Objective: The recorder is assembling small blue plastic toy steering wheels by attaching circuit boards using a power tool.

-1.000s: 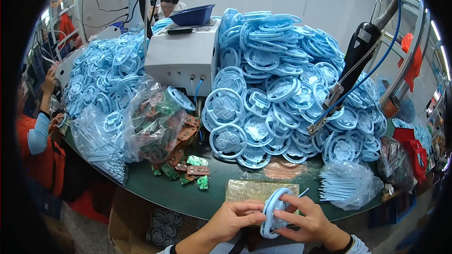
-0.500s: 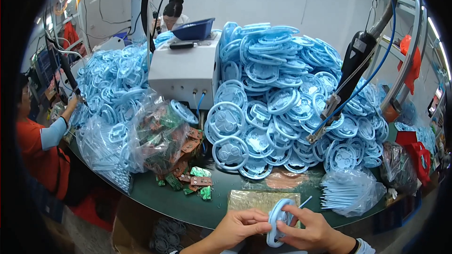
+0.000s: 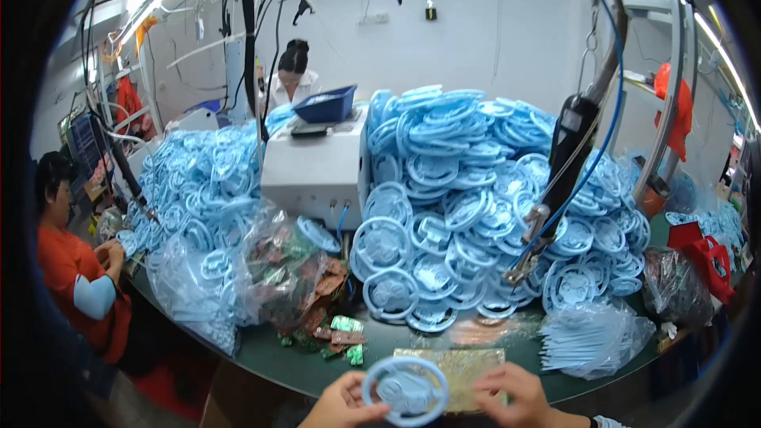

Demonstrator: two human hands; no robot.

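A light-blue plastic toy steering wheel (image 3: 402, 391) is tilted up at the table's front edge, its round rim and moulded centre facing me. My left hand (image 3: 342, 403) grips its left side between thumb and fingers. To the right of the wheel and apart from it, my right hand (image 3: 514, 396) is slightly blurred, its fingers and thumb spread with nothing visible between them. Beneath and behind the hands lies a yellowish, worn board (image 3: 460, 361) on the dark green table (image 3: 317, 357).
Heaped wheels (image 3: 428, 230) surround a grey metal box (image 3: 313, 162). A black hanging screwdriver (image 3: 572, 131) reaches down at right. A bag of pale-blue rods (image 3: 590, 341) lies front right; green and brown circuit boards (image 3: 345, 333) front left. A co-worker in orange (image 3: 67, 269) sits left.
My right hand has let go of the wheel and moved slightly right. My left hand has carried the wheel left and turned its face toward me. The whole view has shifted.
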